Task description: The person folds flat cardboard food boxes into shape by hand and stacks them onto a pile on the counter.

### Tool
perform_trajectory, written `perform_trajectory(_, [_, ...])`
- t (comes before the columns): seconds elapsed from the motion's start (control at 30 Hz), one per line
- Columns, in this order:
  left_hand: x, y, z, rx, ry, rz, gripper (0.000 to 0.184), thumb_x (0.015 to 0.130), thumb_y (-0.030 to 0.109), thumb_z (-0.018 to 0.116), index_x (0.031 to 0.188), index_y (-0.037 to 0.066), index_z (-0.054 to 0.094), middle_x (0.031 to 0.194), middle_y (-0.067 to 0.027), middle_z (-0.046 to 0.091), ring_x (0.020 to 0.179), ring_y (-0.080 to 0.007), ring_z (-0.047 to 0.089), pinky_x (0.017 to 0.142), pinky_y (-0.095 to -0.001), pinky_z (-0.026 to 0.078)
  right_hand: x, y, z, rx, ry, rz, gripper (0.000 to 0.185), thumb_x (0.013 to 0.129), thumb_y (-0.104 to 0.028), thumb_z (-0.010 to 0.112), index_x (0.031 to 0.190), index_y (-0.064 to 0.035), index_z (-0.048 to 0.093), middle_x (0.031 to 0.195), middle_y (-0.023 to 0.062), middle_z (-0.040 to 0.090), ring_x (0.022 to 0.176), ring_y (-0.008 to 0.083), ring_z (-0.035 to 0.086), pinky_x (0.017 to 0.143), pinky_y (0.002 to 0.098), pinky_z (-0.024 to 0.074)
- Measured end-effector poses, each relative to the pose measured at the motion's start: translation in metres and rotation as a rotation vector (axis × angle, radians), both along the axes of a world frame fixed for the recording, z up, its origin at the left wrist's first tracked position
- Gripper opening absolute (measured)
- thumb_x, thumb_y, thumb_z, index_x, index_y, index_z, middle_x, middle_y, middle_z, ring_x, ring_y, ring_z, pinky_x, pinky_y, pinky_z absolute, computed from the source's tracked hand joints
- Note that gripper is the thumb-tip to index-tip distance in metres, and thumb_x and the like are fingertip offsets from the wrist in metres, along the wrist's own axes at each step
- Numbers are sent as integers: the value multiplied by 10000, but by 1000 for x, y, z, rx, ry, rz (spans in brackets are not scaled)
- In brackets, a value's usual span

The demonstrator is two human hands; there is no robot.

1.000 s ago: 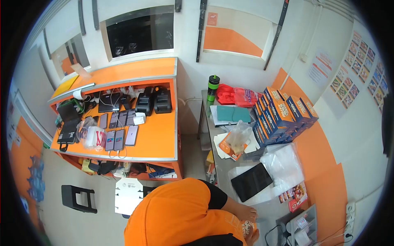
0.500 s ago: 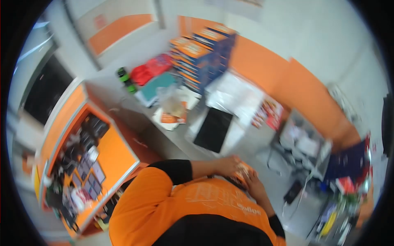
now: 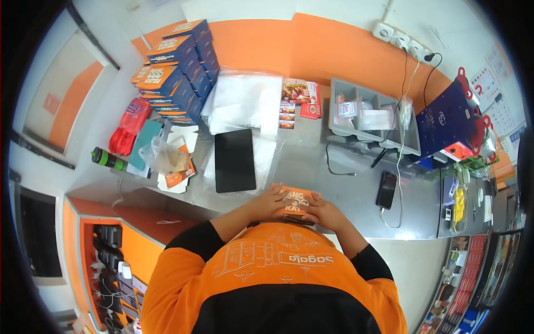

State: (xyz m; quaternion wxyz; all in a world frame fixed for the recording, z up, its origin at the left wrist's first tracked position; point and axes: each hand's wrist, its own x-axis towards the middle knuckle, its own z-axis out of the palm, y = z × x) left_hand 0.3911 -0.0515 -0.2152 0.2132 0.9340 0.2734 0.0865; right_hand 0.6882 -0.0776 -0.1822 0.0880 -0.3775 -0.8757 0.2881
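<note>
An orange cardboard food box [image 3: 296, 195] with white lettering sits in front of my belly, at the near edge of the metal counter. My left hand [image 3: 270, 202] holds its left side, fingers lying over the lid. On the opposite side my right hand [image 3: 328, 214] grips it, with fingers also across the top. The box is closed, and its lower sides are mostly hidden by my hands and shirt. Just beyond it lies a black tablet [image 3: 235, 161] on white plastic sheets.
Blue-and-orange boxes [image 3: 172, 83] are stacked at the back left. Clear plastic bags [image 3: 245, 100] and red leaflets [image 3: 303, 100] lie behind the tablet. Rightward stand a grey divided bin [image 3: 347, 129], a phone [image 3: 386, 190] on a white cable and a dark blue box [image 3: 445, 131].
My view has swung to the right and levelled, bringing more of the counter's right side into sight. The box stays between both hands, its lettered lid now plainer to see.
</note>
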Motion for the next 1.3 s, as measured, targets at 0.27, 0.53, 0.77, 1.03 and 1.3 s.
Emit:
perform_trajectory(0.27, [-25,-3,-5,122,9,-164,641,922,330,662,1473,77,453,1529,-241,408,1447,-480,324,1211,-573,240,-6,-30,-10,204,43,-64,516,888,-358,724,1379,-250,605,1529,139,456,1438,403,389,1078,441,472])
perform_trajectory(0.53, [-38,-6,4,89,16,-295,514,965,280,596,1462,339,480,1588,-159,356,1478,-452,284,1206,-594,250,-9,-46,-12,139,-85,-67,523,950,-418,620,1461,-361,522,1640,71,295,1524,358,226,1227,568,189])
perform_trajectory(0.77, [-38,-6,-16,-23,-323,-167,367,876,209,743,1229,187,648,1473,-120,497,1414,-406,401,1163,-507,368,-12,-39,-5,64,-38,-121,631,837,-391,767,1421,-296,550,1619,161,292,1515,405,213,1204,591,219])
perform_trajectory(1.03, [-59,-21,1,-104,-537,248,217,879,152,750,1058,77,654,1189,-124,613,1190,-328,574,993,-419,483,-37,-12,-9,-58,-121,-345,721,568,-328,920,1113,-16,567,1335,313,467,1302,494,396,1082,487,399])
perform_trajectory(1.3, [-186,-76,23,-7,-615,926,186,935,73,631,1120,63,617,1115,-129,626,1022,-316,639,871,-373,527,-85,96,149,80,-123,-162,677,565,-302,919,1057,-39,534,1056,195,515,1039,399,511,897,475,463])
